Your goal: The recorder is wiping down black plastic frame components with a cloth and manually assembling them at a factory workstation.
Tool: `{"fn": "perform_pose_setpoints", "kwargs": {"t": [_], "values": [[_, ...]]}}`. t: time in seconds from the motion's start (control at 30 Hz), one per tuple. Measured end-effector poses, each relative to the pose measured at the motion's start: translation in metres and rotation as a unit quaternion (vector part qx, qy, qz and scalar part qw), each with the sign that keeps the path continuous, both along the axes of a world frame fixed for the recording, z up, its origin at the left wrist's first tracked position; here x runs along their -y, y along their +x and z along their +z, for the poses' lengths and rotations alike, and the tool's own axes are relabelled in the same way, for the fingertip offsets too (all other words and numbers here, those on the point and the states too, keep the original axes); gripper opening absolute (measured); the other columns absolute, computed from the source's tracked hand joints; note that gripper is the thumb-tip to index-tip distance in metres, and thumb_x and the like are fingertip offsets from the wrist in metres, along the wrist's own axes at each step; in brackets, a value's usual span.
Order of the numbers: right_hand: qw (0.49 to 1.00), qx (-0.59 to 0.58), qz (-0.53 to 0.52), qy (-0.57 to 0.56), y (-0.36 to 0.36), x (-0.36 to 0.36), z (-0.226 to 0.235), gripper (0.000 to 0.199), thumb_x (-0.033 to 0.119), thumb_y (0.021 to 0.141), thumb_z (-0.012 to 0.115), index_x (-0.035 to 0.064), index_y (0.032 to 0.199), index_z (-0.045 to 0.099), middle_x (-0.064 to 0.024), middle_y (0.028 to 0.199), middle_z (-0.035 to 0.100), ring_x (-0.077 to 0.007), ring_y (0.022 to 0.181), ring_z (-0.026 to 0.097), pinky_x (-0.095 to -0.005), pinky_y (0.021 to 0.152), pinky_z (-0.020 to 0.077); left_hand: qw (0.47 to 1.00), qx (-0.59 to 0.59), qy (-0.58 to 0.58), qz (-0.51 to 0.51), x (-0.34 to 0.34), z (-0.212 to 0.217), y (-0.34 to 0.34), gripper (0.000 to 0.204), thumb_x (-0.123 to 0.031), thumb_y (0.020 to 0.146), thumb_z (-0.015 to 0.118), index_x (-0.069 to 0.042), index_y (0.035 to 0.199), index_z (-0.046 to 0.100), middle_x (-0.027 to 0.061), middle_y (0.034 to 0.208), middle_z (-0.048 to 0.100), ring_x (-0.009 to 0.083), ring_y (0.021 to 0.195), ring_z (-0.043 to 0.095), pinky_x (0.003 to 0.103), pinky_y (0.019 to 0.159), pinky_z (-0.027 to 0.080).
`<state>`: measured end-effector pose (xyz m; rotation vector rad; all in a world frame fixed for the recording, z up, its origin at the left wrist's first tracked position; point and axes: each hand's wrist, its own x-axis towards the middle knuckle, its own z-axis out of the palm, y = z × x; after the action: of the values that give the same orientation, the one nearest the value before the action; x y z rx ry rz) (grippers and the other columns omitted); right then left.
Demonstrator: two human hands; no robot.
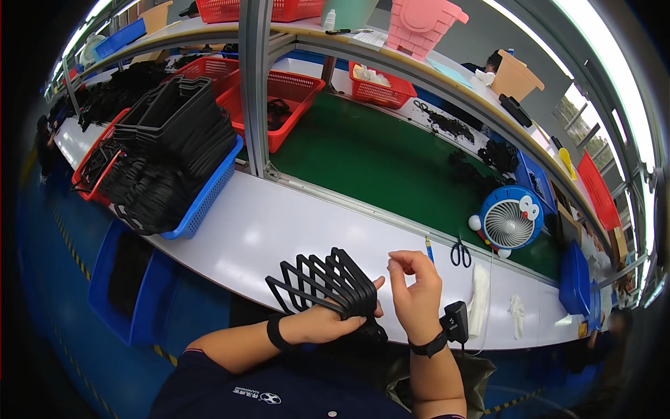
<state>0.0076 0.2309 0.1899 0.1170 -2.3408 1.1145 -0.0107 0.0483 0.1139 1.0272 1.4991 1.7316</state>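
Observation:
Over the near edge of the white bench, my left hand [322, 322] grips a fanned bunch of several black plastic frames [357, 288]. They are thin, angular loops, gathered at their right end and spread apart toward the left. Just right of the bunch and apart from it, my right hand [419, 288] is raised with bent fingers, thumb and index finger drawn together. Whether anything small sits in that pinch cannot be made out. A black strap circles each wrist, and the right one carries a small black box.
Left stands a blue basket [209, 199] heaped with black frames [167, 140]. Right on the bench lie scissors [460, 253], a blue cutter [429, 248] and a white cloth roll [479, 300]. Behind are a green belt [349, 153], a blue fan [511, 218] and a metal post [254, 91].

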Motion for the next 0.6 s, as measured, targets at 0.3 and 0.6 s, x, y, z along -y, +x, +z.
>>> {"fn": "perform_pose_setpoints", "kwargs": {"t": [0.3, 0.6], "values": [[0.979, 0.128, 0.13, -0.09, 0.01, -0.003, -0.01, 0.012, 0.007, 0.09, 0.069, 0.0036, 0.1, 0.073, -0.008, 0.093, 0.067, -0.021, 0.09, 0.062, -0.0327, 0.082, 0.0483, 0.922, 0.368, 0.121, -0.007, 0.023, 0.02, -0.024, 0.071, -0.015, 0.099, 0.06, -0.003, 0.158, 0.023, 0.0186, 0.145, 0.052, 0.0309, 0.124, 0.059, 0.045, 0.106, 0.048], [0.989, 0.061, 0.136, 0.008, 0.01, 0.009, -0.001, 0.02, 0.002, 0.081, 0.075, 0.0068, 0.101, 0.073, -0.0061, 0.096, 0.065, -0.0252, 0.093, 0.057, -0.0356, 0.086, 0.0453, 0.929, 0.346, 0.126, 0.043, 0.021, 0.011, -0.029, 0.066, -0.006, 0.097, 0.056, -0.001, 0.156, 0.028, 0.0165, 0.145, 0.051, 0.0258, 0.128, 0.055, 0.043, 0.11, 0.045]]}}
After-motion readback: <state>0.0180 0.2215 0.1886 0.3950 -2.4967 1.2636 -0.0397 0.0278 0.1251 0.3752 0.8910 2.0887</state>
